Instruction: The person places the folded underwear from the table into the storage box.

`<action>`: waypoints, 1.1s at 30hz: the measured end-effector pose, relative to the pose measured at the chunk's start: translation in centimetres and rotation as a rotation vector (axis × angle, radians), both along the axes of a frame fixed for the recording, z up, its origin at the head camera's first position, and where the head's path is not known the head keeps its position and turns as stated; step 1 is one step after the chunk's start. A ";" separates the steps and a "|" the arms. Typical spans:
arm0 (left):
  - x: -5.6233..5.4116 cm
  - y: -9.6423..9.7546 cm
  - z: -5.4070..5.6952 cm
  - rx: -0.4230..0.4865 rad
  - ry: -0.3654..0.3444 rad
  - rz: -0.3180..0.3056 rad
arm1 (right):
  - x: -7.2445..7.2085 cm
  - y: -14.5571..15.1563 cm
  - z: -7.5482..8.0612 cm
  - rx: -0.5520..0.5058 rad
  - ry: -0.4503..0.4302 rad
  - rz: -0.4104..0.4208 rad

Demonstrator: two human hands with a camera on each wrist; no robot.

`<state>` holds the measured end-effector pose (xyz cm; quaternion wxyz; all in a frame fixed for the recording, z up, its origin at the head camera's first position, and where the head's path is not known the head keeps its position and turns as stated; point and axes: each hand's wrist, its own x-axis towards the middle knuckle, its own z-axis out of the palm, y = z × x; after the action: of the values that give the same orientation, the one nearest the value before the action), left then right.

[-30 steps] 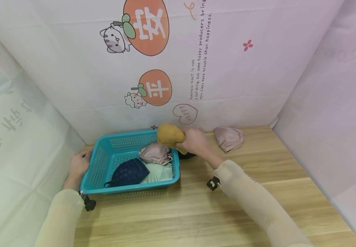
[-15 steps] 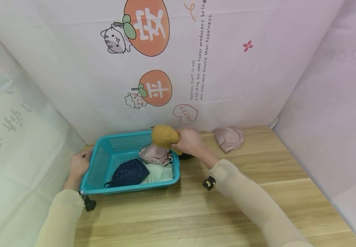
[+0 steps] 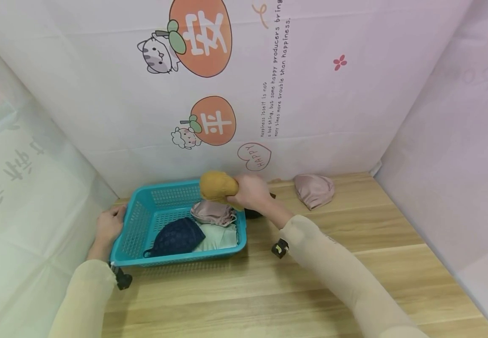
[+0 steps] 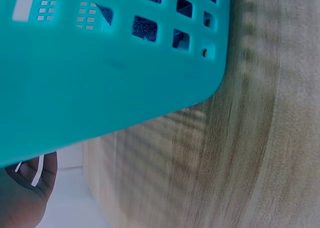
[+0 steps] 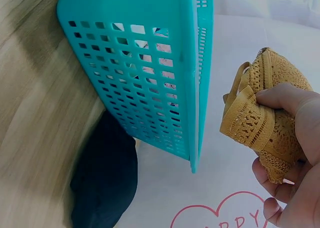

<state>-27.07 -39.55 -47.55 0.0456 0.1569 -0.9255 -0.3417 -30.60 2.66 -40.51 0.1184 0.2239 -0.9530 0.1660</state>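
My right hand (image 3: 252,191) grips a folded mustard-yellow lace bra (image 3: 216,187) above the right back part of a teal plastic basket (image 3: 176,259). The right wrist view shows the thumb on the band of the lace bra (image 5: 272,125), fingers beneath. At the basket's left side, my left hand (image 3: 109,224) holds the rim, its fingers (image 4: 48,173) curled at the edge. Inside the basket lie a folded navy bra (image 3: 176,237), a dusty-pink bra (image 3: 212,212) and a pale green folded garment (image 3: 218,237), the latter partly covered by the others.
A black garment (image 5: 107,173) lies just outside the basket's right wall, mostly hidden in the head view by my right arm. Farther right, a dusty-pink folded bra (image 3: 314,190) lies on the wooden table (image 3: 244,300) near the printed back wall (image 3: 311,108).
My right hand has moved left with the yellow bra, from the basket's right edge to over its inside. The left hand and the basket stay in place.
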 end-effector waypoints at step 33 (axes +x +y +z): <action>0.0 -0.1 0.0 -0.001 0.008 -0.019 | -0.6 -5.3 0.7 0.161 0.008 0.027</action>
<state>-27.11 -39.67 -47.54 0.0463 0.1466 -0.9270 -0.3422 -31.25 -2.61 -39.82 0.1016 0.2462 -0.9597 0.0896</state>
